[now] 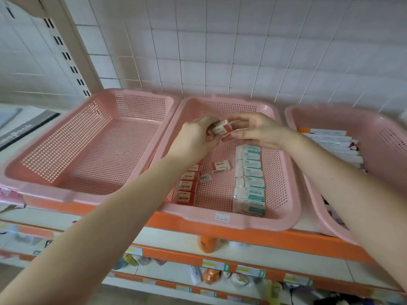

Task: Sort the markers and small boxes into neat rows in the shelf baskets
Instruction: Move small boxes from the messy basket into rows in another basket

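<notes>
We see both hands meet over the back half of the middle basket, with one small red-and-white box held between them in the air. The left hand curls its fingers round the box's left end, and the right hand pinches the right end between thumb and fingers. We cannot tell which hand bears the weight.

Inside the middle basket, a red row of 2B boxes runs along the left wall and a teal row runs right of centre. Between the rows lie a loose box, askew, and a small barcode scrap. In the basket to the right of the middle basket, markers lie side by side.

We judge the step in hand to be turning the held box to match the red row. The next move calls for one hand to let go and the other to carry the box down to the row's far end, set flat, label the same way up, touching its neighbour. The left forearm crosses over that row, so we would lower the box with care. The loose box would follow.
</notes>
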Action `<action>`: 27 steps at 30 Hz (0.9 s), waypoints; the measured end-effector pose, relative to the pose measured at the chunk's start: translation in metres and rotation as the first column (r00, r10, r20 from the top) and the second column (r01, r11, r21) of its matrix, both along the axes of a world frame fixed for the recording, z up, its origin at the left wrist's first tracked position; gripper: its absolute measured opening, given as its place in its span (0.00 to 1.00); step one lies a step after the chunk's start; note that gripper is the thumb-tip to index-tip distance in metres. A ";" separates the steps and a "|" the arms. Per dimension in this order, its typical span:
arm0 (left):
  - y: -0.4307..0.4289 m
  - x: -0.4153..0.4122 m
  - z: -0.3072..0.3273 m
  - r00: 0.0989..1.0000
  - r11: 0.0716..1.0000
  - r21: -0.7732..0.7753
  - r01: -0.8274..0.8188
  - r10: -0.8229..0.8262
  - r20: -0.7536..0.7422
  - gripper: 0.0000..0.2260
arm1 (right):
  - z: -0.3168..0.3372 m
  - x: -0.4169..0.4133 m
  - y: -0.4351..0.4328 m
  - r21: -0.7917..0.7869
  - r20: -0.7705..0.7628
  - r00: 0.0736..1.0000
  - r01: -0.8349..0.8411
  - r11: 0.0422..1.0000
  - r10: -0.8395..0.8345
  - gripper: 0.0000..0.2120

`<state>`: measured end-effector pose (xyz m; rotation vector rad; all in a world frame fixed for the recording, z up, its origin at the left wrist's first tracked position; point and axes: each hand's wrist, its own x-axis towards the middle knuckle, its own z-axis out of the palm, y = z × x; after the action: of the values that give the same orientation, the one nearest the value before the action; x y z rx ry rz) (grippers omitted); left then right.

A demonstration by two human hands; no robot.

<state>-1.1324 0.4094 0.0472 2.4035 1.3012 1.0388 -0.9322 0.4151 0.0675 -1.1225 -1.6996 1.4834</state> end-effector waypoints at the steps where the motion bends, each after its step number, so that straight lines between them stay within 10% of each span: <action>1: 0.000 0.000 0.000 1.000 1.000 -0.019 -0.014 0.014 0.006 0.17 | 0.000 -0.001 -0.002 0.071 0.060 0.998 0.022 0.997 -0.027 0.17; 6: -0.001 0.002 -0.001 0.999 0.991 -0.125 -0.041 0.041 -0.006 0.19 | -0.005 -0.012 -0.014 0.670 0.344 0.869 0.037 0.741 -0.355 0.22; 11: -0.003 0.004 -0.002 0.999 0.988 -0.149 -0.042 0.040 -0.015 0.17 | -0.010 -0.018 -0.015 0.820 0.453 0.783 -0.178 0.544 -0.427 0.16; 27: -0.011 -0.041 0.039 0.948 0.988 -0.142 -0.054 0.006 -0.319 0.14 | 0.011 -0.054 -0.015 0.551 0.710 0.642 -0.250 0.796 -0.289 0.15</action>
<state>-1.1732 0.3981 0.0858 2.5139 1.4604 0.5495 -0.9859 0.4005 0.0789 -1.4718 -2.4640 0.2553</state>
